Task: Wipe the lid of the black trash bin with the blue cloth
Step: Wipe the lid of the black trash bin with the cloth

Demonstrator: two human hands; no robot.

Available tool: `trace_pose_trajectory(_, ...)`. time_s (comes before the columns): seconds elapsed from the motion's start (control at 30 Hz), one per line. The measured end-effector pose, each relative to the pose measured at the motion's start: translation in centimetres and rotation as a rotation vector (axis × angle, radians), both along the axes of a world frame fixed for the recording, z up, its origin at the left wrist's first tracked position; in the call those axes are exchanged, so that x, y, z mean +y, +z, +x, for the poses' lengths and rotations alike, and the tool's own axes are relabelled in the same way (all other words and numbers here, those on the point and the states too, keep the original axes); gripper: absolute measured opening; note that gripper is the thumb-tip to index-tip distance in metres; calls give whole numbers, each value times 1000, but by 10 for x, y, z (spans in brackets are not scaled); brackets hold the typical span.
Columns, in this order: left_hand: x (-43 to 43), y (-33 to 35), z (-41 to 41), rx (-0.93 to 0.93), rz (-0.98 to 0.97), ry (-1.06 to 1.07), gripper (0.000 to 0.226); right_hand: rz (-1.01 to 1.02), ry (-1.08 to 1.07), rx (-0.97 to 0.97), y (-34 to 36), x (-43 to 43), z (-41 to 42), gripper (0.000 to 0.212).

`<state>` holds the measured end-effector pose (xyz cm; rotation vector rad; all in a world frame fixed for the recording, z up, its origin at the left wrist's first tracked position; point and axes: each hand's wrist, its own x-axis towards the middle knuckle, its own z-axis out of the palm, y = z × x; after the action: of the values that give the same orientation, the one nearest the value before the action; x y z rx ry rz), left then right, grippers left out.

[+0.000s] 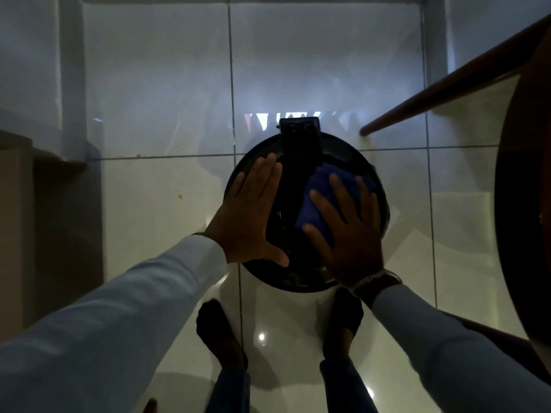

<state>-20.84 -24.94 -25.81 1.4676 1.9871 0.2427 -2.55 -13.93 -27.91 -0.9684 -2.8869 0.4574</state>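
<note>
The black trash bin stands on the floor right below me, and its round lid (290, 186) fills the middle of the head view. My left hand (252, 213) lies flat on the lid's left half, fingers spread, holding nothing. My right hand (347, 231) presses the crumpled blue cloth (317, 198) onto the lid's right half, fingers spread over it. The cloth shows beyond my fingertips and beside my thumb. A black pedal or hinge piece (299, 129) sticks out at the bin's far side.
Glossy white floor tiles (167, 93) surround the bin. A dark wooden round table (524, 186) with a slanted leg (441, 84) stands close on the right. A pale wall or cabinet corner (71, 84) rises on the left. My feet (220, 332) stand just before the bin.
</note>
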Motion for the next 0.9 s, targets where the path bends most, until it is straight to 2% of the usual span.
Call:
trace_pose_trajectory(0.07, -1, -2, 0, 10, 19, 13, 145, -6, -194, -25, 1, -14, -38, 57)
trace_pose_trajectory(0.17, -2, -1, 1, 15, 65, 44, 137, -4, -244, -42, 2, -32, -75, 57)
trace_pose_trajectory(0.23, -2, -2, 1, -3, 103, 63, 132, -39, -139, -48, 4, -36, -63, 58)
trace_pose_trajectory(0.33, -5, -2, -1, -33, 113, 41, 137, -108, 223, -52, 16, -30, -22, 57)
trace_pose_trajectory(0.37, -4, 0, -1, -34, 106, 29, 140, -170, 262, -2, 20, -21, -13, 54)
trace_pose_trajectory(0.4, -3, 2, -1, -36, 94, 21, 141, -241, 219, 77, 23, -8, -9, 50)
trace_pose_trajectory(0.47, 0, 7, -1, -51, 49, 20, 139, -326, -46, 213, 26, 24, -7, 46)
trace_pose_trajectory(0.53, 1, 15, 2, -102, 17, 46, 129, -375, -228, 172, 23, 47, -10, 47)
trace_pose_trajectory(0.63, 6, 30, 34, -237, 201, 194, 105, -375, -178, 85, 8, 52, -19, 49)
trace_pose_trajectory(0.7, 18, 30, 66, -136, 245, 227, 90, -323, -128, 88, 1, 50, -25, 50)
trace_pose_trajectory(0.8, 32, 11, 94, 192, 61, 259, 80, -241, -85, 107, -10, 48, -25, 51)
trace_pose_trajectory(0.9, 30, -8, 96, 322, 41, 231, 76, -227, -110, 141, -18, 47, -18, 50)
